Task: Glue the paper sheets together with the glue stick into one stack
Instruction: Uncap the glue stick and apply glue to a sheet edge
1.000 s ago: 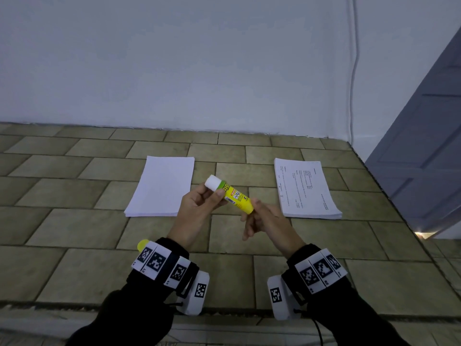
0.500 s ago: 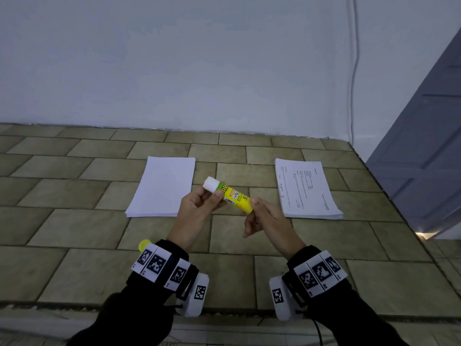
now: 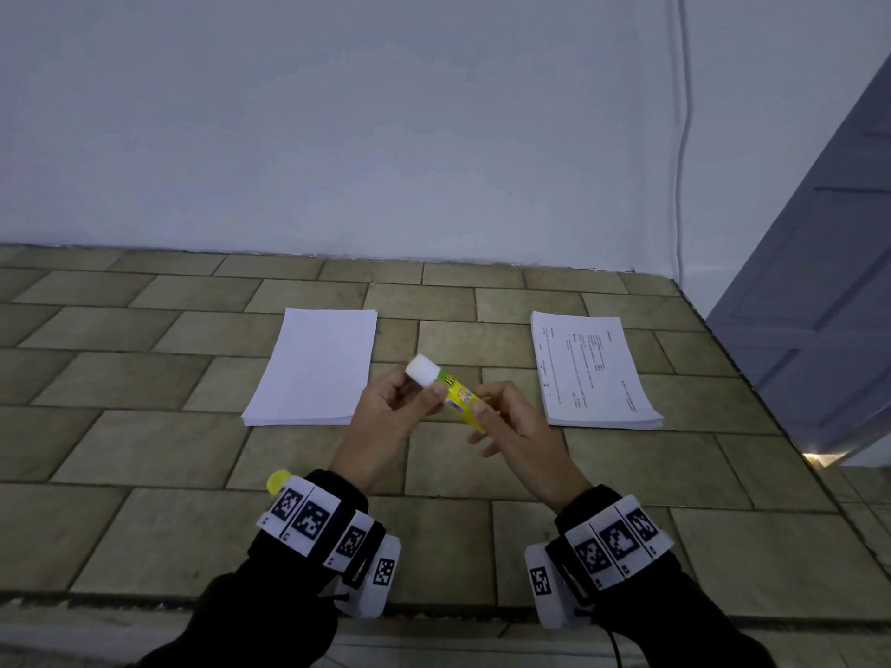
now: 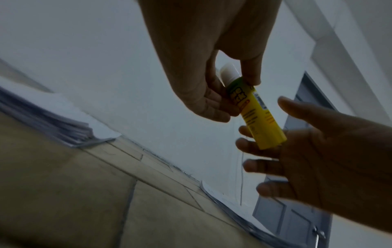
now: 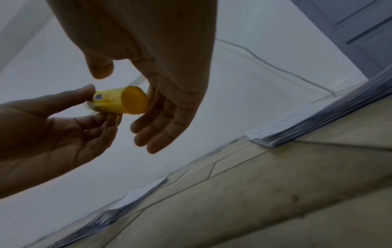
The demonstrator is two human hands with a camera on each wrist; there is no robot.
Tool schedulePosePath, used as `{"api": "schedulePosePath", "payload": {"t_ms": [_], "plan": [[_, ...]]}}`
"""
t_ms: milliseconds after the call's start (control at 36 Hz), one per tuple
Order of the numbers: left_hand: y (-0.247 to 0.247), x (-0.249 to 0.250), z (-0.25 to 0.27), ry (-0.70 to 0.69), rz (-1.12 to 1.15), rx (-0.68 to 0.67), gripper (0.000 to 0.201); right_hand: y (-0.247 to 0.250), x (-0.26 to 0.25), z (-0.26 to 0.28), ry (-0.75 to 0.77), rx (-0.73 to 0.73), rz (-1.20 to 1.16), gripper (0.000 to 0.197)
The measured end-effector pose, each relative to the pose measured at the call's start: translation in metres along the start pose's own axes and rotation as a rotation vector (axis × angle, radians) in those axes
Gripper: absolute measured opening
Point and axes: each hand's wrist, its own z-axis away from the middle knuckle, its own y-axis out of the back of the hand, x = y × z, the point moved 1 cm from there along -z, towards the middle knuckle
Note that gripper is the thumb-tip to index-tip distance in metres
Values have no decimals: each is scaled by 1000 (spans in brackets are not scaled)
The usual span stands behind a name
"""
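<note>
head / left hand: my left hand [image 3: 393, 413] pinches the yellow plastic glue stick with a white exposed tip [image 3: 451, 391] near its top end, thumb and fingers curled round the barrel.
head / right hand: my right hand [image 3: 513, 429] is at the stick's bottom end, fingertips on the yellow base; how firm that hold is I cannot tell here.
head / glue stick: held in the air between both hands, tilted, white tip up and to the left, above the tan tiled surface [image 3: 144, 450], between the two stacks.
head / blank stack: stack of plain white paper sheets [image 3: 316, 366] lies flat on the left, just beyond my left hand.
head / printed stack: stack of white sheets with printed text [image 3: 590, 371] lies flat on the right, well apart from the blank one.
head / cap: small yellow round cap [image 3: 277, 480] on the tiles, partly hidden by my left wristband.
left wrist / grip: left hand [image 4: 203, 70] grips the glue stick [image 4: 257, 115] just under the white tip; right hand [image 4: 314, 151] with fingers spread loosely behind the stick's base.
left wrist / stacks: both stack edges show on the tiles, blurred.
right wrist / grip: right hand [image 5: 161, 83] with fingers fairly straight, touching the round base of the glue stick [image 5: 125, 100]; left hand [image 5: 55, 130] pinches the barrel.
right wrist / stacks: printed stack [image 5: 318, 127] at right, blank stack [image 5: 131, 206] lower left.
background: white wall and grey panelled door [image 3: 819, 291] at right.
</note>
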Motion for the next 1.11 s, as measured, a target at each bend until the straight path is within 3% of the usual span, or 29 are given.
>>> {"api": "schedulePosePath", "payload": {"t_ms": [56, 167, 306, 500, 639, 806, 1000, 1111], "plan": [[-2, -4, -1, 5, -86, -45, 30, 0, 0, 0, 46, 10, 60, 36], [-3, -6, -3, 25, -235, -96, 53, -2, -3, -1, 95, 36, 68, 22], [9, 17, -18, 88, -589, -191, 41, 5, -2, 1, 55, 82, -3, 16], [71, 32, -64, 234, -1234, -82, 61, 23, 0, 4, 40, 135, -25, 17], [93, 25, -82, 425, -1604, -108, 66, 28, 2, 8, 33, 130, -29, 17], [105, -5, -88, 542, -1737, -192, 68, 26, 3, 11, 20, 114, -36, 15], [112, -19, -87, 497, -1809, -169, 65, 25, 2, 14, 13, 99, -30, 15], [115, -10, -92, 516, -1743, -171, 63, 27, 4, 15, 7, 97, -31, 15]]}}
